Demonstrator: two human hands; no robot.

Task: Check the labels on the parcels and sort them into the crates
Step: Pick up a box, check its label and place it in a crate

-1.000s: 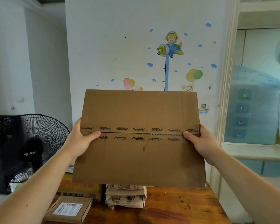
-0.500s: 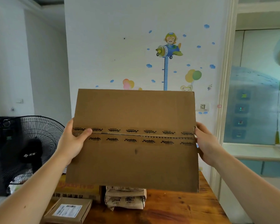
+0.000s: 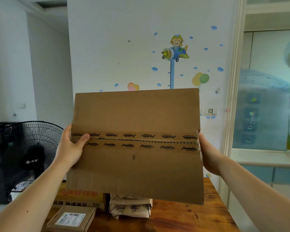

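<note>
Box (image 3: 136, 164) shifted leftward; long axis lies crosswise, my left hand (image 3: 72, 148) and right hand (image 3: 208, 153) grasping its ends, taped face toward me

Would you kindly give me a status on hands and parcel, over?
Left hand and right hand grip cardboard box by its side edges. Held up, taped face showing, no label visible. No crates in view.
</note>
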